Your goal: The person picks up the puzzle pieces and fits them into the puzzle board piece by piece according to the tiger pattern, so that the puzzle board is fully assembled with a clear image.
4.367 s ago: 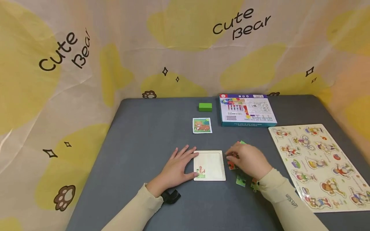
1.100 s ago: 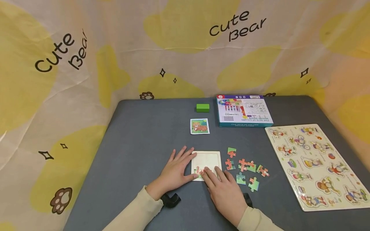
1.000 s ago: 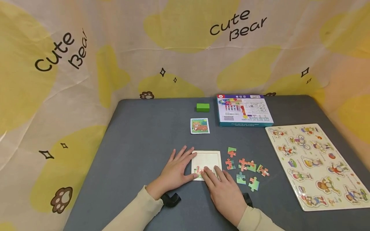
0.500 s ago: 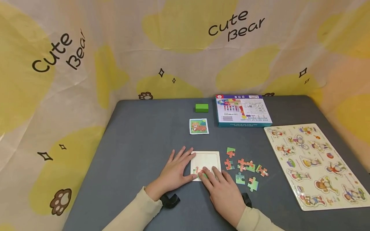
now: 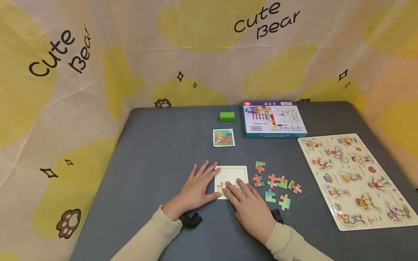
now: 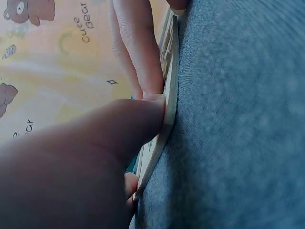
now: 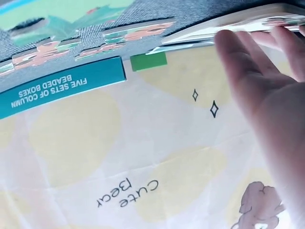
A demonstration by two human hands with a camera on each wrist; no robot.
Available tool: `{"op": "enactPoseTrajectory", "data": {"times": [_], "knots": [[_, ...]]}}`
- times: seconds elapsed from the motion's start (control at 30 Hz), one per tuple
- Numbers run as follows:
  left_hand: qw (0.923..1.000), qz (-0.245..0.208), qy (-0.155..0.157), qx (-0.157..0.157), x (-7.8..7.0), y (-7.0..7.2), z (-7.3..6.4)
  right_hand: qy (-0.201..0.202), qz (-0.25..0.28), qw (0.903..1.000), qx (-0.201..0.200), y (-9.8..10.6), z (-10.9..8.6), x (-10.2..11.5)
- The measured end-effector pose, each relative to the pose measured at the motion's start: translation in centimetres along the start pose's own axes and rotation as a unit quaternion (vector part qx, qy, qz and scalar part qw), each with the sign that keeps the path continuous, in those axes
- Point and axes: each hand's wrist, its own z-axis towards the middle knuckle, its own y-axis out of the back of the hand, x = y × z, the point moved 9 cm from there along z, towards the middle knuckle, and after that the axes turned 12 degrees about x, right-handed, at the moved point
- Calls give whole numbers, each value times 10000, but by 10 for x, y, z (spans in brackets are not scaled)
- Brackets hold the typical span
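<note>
A shallow white puzzle tray lies on the dark table, with puzzle pieces along its near edge. Spread along the tray's left side, my left hand steadies it with thumb and fingertips; the left wrist view shows the thumb against the tray's edge. Extended fingers of my right hand press on the pieces in the tray's near part, partly hiding them. To the right lie several loose jigsaw pieces, including a green one, a blue-green one and an orange-green one.
Behind the tray lies a tiger picture card, with a green block farther back. A flat printed box stands at the back right. A large picture board covers the table's right side. Printed cloth hangs behind.
Over about four seconds my right hand moved left from the loose pieces to the tray, where more pieces now line the near edge. Lately its fingers shifted slightly left; my left hand stayed put.
</note>
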Motion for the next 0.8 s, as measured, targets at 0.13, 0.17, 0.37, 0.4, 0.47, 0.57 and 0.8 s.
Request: {"op": "enactPoseTrajectory", "data": {"times": [0.13,0.17,0.37,0.4,0.47,0.57,0.8], "knots": [[9999,25,50,100,1,-4,0,78,186,9997,128,1,0,2],[9999,32,76,141,2,-6,0,110,239,9995,170,2,0,3],[9998,39,122,134,1,-6,-2,142,957,9950,249,6,0,2],[9999,49,113,104,1,-6,-2,92,1174,9928,223,7,0,-1],[9999,66,81,61,0,-4,-2,0,1632,9865,139,14,1,-7],[9999,103,44,79,-1,-3,-2,-196,1992,9797,-102,29,1,-27],[9997,70,241,38,0,-4,-1,-1261,1522,9803,-25,65,-1,-120]]}}
